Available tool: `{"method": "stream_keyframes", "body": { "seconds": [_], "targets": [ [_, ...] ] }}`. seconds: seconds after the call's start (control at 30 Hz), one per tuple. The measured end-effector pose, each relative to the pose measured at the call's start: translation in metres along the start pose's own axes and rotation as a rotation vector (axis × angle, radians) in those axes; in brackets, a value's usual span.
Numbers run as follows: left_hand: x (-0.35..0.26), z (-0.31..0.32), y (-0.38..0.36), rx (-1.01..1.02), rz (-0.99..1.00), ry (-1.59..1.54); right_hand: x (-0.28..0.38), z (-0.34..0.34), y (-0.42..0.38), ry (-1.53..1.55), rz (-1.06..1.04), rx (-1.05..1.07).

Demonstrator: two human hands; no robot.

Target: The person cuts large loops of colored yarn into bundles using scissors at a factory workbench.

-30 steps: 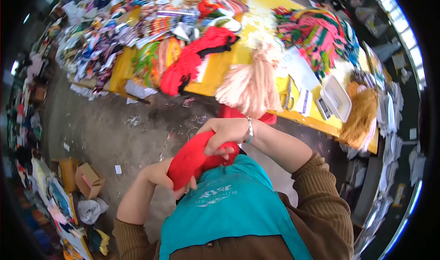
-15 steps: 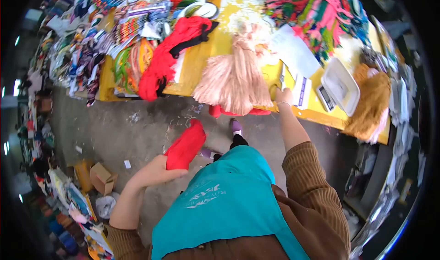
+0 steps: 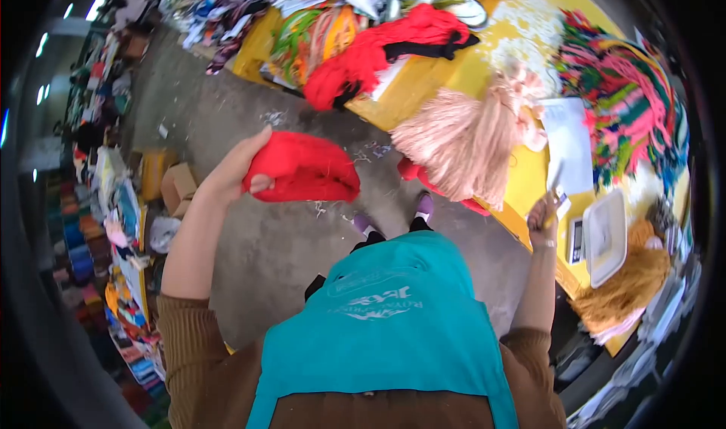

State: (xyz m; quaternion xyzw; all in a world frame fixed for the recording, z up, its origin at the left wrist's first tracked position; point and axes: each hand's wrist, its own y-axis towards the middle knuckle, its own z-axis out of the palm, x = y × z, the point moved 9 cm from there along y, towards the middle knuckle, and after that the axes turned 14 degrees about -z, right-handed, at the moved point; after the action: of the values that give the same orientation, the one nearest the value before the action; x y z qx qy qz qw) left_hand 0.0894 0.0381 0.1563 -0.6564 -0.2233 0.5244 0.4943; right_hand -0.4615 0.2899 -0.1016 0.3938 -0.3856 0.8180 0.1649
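Observation:
My left hand (image 3: 236, 168) grips one end of a red yarn hank (image 3: 310, 170), its thumb pressed on the near side. The hank hangs in the air over the floor, left of the yellow table. My right hand (image 3: 541, 216) is closed around scissors (image 3: 558, 184) at the table's front edge, their blades pointing away from me. Close to that hand lie a white paper sheet (image 3: 569, 145) and a small scale (image 3: 575, 241). A pale pink yarn bundle (image 3: 461, 138) spreads over the edge between my hands.
On the yellow table (image 3: 378, 110) lie more red yarn (image 3: 355, 62), a multicoloured yarn heap (image 3: 631, 111), a white plastic tray (image 3: 606, 238) and golden-brown yarn (image 3: 628, 285). Under its edge is something red (image 3: 432, 175). An open cardboard box (image 3: 178, 187) stands on the floor at left.
My left hand has raised the red hank and turned it from slanted to nearly level. My right hand has taken up the scissors from the table. The view has swung left.

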Motion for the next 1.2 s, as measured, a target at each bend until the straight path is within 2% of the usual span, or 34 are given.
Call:
{"method": "stream_keyframes", "body": {
  "seconds": [0.03, 0.07, 0.13, 0.17, 0.2, 0.23, 0.3, 0.33, 0.4, 0.47, 0.6, 0.67, 0.87, 0.93, 1.0, 1.07, 1.17, 1.2],
  "targets": [
    [-0.003, -0.004, -0.001, -0.021, 0.004, -0.017, 0.007, 0.020, -0.026, 0.043, 0.044, -0.102],
    [-0.005, -0.008, -0.001, -0.038, 0.007, -0.061, 0.013, 0.039, -0.036, 0.061, -0.006, 0.117],
    [-0.007, -0.015, -0.004, -0.061, 0.012, -0.108, 0.019, 0.099, -0.079, 0.056, -0.036, 0.286],
    [-0.009, -0.017, -0.005, -0.057, 0.014, -0.124, 0.013, 0.130, -0.083, -0.015, -0.092, 0.590],
    [-0.013, -0.017, -0.005, -0.049, 0.019, -0.137, 0.002, 0.143, -0.096, -0.103, -0.098, 0.558],
    [-0.016, -0.016, -0.006, -0.041, 0.024, -0.150, -0.031, 0.151, -0.104, -0.065, 0.132, 0.564],
    [-0.024, -0.016, -0.011, -0.062, 0.046, -0.145, -0.084, 0.197, -0.125, -0.116, 0.271, 0.943],
    [-0.029, -0.016, -0.014, -0.081, 0.064, -0.144, -0.081, 0.256, -0.170, -0.068, 0.407, 1.000],
    [-0.038, -0.011, -0.021, -0.138, 0.079, -0.131, -0.108, 0.306, -0.218, -0.193, 0.793, 1.201],
    [-0.043, -0.006, -0.027, -0.196, 0.088, -0.119, -0.124, 0.338, -0.255, 0.116, 0.906, 1.375],
    [-0.047, 0.009, -0.034, -0.174, 0.072, -0.059, -0.122, 0.383, -0.287, 0.325, 0.975, 1.437],
    [-0.045, 0.017, -0.036, -0.193, 0.072, 0.040, -0.116, 0.401, -0.286, 0.386, 0.850, 1.481],
    [-0.038, 0.049, -0.049, -0.152, 0.091, 0.322, -0.101, 0.421, -0.275, 0.350, 0.697, 1.505],
    [-0.040, 0.059, -0.056, -0.224, 0.074, 0.491, -0.091, 0.423, -0.269, 0.279, 0.609, 1.461],
    [-0.040, 0.077, -0.057, -0.159, 0.197, 0.583, -0.080, 0.422, -0.269, 0.258, 0.562, 1.443],
    [-0.041, 0.087, -0.061, -0.162, 0.179, 0.600, -0.069, 0.418, -0.268, 0.235, 0.520, 1.425],
    [-0.048, 0.095, -0.067, -0.198, 0.237, 0.761, -0.067, 0.403, -0.257, -0.129, 0.366, 1.408],
    [-0.050, 0.096, -0.069, -0.209, 0.262, 0.812, -0.061, 0.401, -0.259, -0.093, 0.359, 1.395]
  ]
}}
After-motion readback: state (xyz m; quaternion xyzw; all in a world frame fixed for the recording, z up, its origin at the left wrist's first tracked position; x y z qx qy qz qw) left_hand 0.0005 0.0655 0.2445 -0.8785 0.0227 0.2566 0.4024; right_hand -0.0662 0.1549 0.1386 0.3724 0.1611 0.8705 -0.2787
